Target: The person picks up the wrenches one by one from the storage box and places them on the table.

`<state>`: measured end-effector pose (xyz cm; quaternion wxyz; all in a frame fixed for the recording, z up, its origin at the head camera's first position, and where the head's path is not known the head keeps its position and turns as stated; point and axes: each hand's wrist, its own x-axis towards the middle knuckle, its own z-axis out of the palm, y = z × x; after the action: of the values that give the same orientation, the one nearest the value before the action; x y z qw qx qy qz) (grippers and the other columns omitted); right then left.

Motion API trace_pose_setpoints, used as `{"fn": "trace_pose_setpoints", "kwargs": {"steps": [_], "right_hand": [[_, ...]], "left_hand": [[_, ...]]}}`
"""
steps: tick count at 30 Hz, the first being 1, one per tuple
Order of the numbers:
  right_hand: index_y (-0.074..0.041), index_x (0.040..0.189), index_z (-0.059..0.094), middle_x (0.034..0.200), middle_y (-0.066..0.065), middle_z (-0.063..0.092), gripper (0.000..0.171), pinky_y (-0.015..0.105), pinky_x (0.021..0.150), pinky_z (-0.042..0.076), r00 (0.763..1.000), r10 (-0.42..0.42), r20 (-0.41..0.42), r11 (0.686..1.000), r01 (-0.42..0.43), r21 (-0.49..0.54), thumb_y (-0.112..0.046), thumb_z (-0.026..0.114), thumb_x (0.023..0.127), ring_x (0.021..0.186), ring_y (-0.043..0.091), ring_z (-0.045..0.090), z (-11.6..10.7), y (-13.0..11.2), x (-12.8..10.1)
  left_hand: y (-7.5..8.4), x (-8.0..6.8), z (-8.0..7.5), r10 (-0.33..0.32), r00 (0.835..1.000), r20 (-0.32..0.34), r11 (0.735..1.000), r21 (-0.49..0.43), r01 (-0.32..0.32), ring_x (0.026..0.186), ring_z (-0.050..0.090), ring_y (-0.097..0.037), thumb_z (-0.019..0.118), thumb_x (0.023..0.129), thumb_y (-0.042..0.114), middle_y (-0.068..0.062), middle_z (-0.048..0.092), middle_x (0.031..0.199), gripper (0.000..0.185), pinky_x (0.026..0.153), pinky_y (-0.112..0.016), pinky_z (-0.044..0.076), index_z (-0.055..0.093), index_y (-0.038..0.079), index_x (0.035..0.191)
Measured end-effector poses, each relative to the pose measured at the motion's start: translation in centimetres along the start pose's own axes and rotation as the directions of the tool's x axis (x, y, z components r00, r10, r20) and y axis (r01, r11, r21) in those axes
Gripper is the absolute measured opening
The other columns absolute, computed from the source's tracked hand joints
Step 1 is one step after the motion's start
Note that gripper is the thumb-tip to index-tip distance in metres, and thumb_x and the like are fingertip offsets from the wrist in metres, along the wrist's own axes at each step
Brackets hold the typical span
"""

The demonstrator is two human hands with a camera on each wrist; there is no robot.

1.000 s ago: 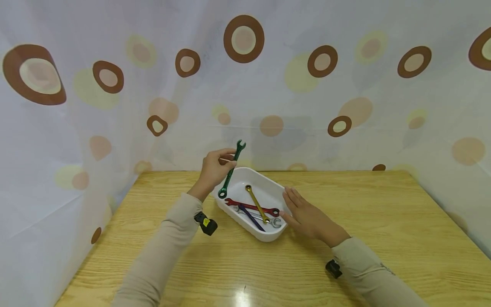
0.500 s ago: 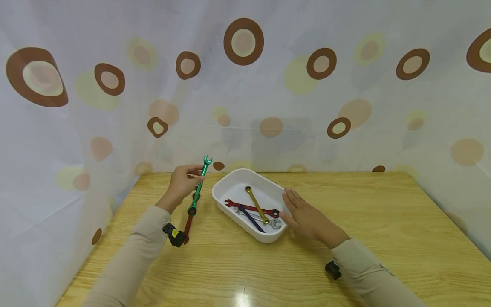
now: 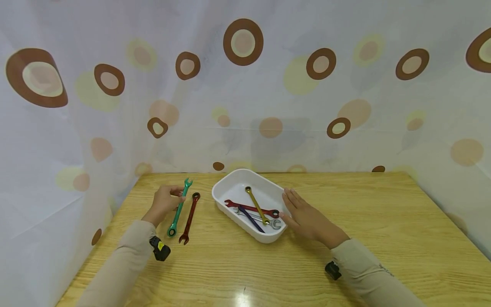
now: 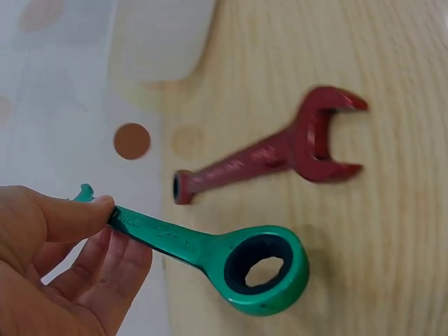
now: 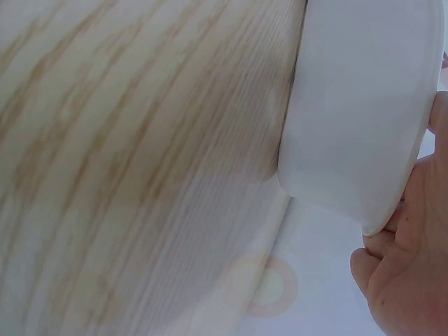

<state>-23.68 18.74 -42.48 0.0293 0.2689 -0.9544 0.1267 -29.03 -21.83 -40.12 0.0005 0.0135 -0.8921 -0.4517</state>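
Note:
My left hand [image 3: 165,202] pinches a green ratcheting combination wrench [image 3: 177,215] between thumb and fingers. In the left wrist view the green wrench's ring end [image 4: 297,276] points away from the hand, close over the wood. Just right of it, a dark red wrench [image 3: 189,218] lies on the table, open end toward me. My right hand [image 3: 307,217] rests against the right side of a white tray [image 3: 268,237], fingers extended along its rim. Inside the tray lie a red wrench [image 3: 249,207], a gold one [image 3: 257,204], a silver one [image 3: 275,224] and a dark purple one [image 3: 251,218].
The wooden table [image 3: 215,273] ends at a spotted white curtain [image 3: 268,94] behind the tray, which also closes in the left and right sides. Small black cameras are strapped to both wrists.
The left hand has carried the green wrench out from over the tray, leftward and down to beside the dark red wrench on the table. The right hand has stayed at the tray.

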Motion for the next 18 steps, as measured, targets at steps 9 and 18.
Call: {"fn": "trace_pose_setpoints", "kwargs": {"steps": [9,18], "right_hand": [[0.009,0.148,0.021,0.157,0.024,0.012,0.068,0.051,0.114,0.021,1.0,-0.002,0.004,1.0,0.002,-0.015,-0.039,0.038,0.103,0.145,0.04,0.011,0.1,0.2,0.0],[0.009,0.148,0.022,0.157,0.024,0.014,0.068,0.05,0.114,0.021,1.0,0.002,-0.007,1.0,-0.002,-0.007,-0.039,0.039,0.103,0.145,0.039,0.01,0.3,0.2,0.1]], "left_hand": [[-2.0,0.4,0.2,-0.055,0.998,-0.01,0.996,0.063,0.055,0.084,0.06,-0.023,0.062,0.09,0.0,-0.02,0.061,0.105,0.034,0.061,-0.026,0.052,0.06,-0.008,0.123],[-2.9,0.4,0.6,-0.009,1.0,-0.009,0.987,0.158,0.01,0.095,0.061,-0.035,0.065,0.088,0.001,-0.025,0.065,0.104,0.031,0.075,-0.038,0.052,0.063,-0.011,0.116]]}}
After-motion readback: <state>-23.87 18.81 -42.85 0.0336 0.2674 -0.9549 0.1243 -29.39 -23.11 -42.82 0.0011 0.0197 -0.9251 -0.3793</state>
